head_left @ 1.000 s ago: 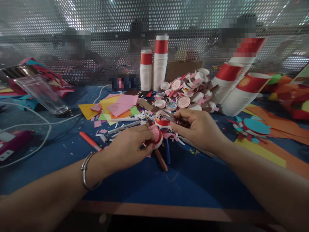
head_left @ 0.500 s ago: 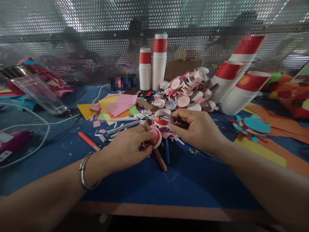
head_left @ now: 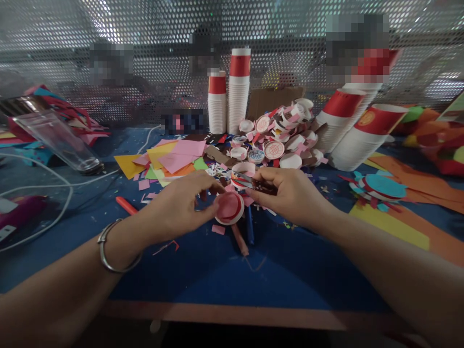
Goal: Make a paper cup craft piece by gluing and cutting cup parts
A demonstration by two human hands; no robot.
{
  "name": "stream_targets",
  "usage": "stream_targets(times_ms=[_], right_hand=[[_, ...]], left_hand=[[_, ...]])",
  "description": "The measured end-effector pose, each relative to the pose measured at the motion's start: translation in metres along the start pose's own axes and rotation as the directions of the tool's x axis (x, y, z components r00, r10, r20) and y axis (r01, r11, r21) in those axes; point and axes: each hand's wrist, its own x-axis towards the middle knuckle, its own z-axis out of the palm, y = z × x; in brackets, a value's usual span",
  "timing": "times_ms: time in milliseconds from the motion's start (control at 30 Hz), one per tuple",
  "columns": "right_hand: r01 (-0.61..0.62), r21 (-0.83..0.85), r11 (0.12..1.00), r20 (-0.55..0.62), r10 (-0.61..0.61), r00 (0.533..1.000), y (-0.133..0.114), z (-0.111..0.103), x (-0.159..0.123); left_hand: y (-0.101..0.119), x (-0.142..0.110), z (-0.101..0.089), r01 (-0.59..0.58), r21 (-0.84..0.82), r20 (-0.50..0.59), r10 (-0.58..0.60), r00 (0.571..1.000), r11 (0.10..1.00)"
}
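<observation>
My left hand (head_left: 186, 200) is open beside a cut-down paper cup base (head_left: 229, 209) with a pink paper disc inside. The thumb reaches its left edge; I cannot tell whether it presses on it. The fingers stand apart above, with nothing between them. Scissors (head_left: 246, 181) are in my right hand (head_left: 290, 193), blades pointing left across the front of another cut cup base (head_left: 242, 169) with a red band. Below these lie a brown stick (head_left: 239, 240) and a blue pen (head_left: 250, 227). Small pink paper pieces (head_left: 218, 229) lie around the pink-filled base.
Behind my hands is a heap of cut cup bases (head_left: 286, 130). Tall cup stacks (head_left: 239, 96) stand at the back, and tilted stacks (head_left: 358, 140) at the right. Coloured paper (head_left: 183, 154), a red pen (head_left: 126, 205), a clear tumbler (head_left: 60, 137) and a white cable (head_left: 70, 193) lie leftward.
My left hand has let go of the pink-filled cup base and moved left, its fingers spreading. My right hand still holds the scissors, shifted slightly left and down.
</observation>
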Motion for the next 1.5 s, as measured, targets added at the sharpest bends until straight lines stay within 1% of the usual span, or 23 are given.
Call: stream_targets(times_ms=[67,167,233,367,533,633,767,833,933,1100,1200,1300,1433,1500], right_hand=[[0.000,-0.006,1.000,0.009,0.000,1.000,0.001,0.002,0.000],[-0.002,-0.013,1.000,0.021,0.002,1.000,0.003,0.003,0.000],[-0.006,-0.012,1.000,0.018,0.006,1.000,0.004,0.003,0.001],[-0.016,0.002,1.000,0.013,0.016,1.000,0.004,0.003,0.002],[-0.021,-0.011,1.000,0.010,0.021,1.000,0.003,0.003,0.002],[-0.030,-0.058,0.998,-0.017,0.029,0.999,0.002,0.001,0.003],[-0.060,-0.148,0.987,-0.034,0.056,0.998,0.005,-0.003,0.004],[-0.059,-0.206,0.977,-0.014,0.057,0.998,0.007,-0.004,0.004],[-0.053,-0.271,0.961,0.057,0.071,0.996,0.008,-0.006,0.003],[-0.056,-0.321,0.945,0.141,0.106,0.984,0.004,-0.006,0.002],[-0.076,-0.359,0.930,0.181,0.150,0.972,0.002,-0.006,0.002],[-0.096,-0.380,0.920,0.194,0.180,0.964,0.002,-0.007,0.002],[-0.071,-0.383,0.921,0.185,0.152,0.971,0.004,-0.006,0.001],[-0.050,-0.374,0.926,0.175,0.123,0.977,0.004,-0.006,0.000]], left_hand=[[-0.010,0.001,-0.002,0.037,0.027,0.044,-0.038,0.998,0.999],[-0.023,0.001,0.003,-0.003,0.064,0.127,-0.005,0.992,0.998],[-0.027,0.001,0.009,-0.011,0.087,0.140,-0.002,0.990,0.996],[-0.023,0.004,0.018,0.015,0.110,0.132,-0.030,0.991,0.994],[-0.018,0.010,0.022,0.025,0.077,0.148,-0.036,0.988,0.997],[-0.018,0.010,0.019,0.033,0.077,0.145,-0.044,0.989,0.996],[-0.018,0.006,0.005,0.048,0.119,0.100,-0.060,0.993,0.992],[-0.019,0.004,-0.003,0.055,0.122,0.091,-0.066,0.994,0.991],[-0.020,0.002,-0.010,0.070,0.102,0.104,-0.080,0.991,0.992],[-0.014,0.000,-0.010,0.111,0.051,0.140,-0.117,0.983,0.993],[-0.011,0.000,-0.011,0.130,0.015,0.115,-0.131,0.985,0.991],[-0.009,0.001,-0.013,0.148,-0.022,0.072,-0.146,0.987,0.989],[-0.007,0.001,-0.013,0.156,-0.049,0.003,-0.156,0.988,0.987],[-0.007,0.001,-0.012,0.154,-0.086,0.001,-0.155,0.988,0.984]])
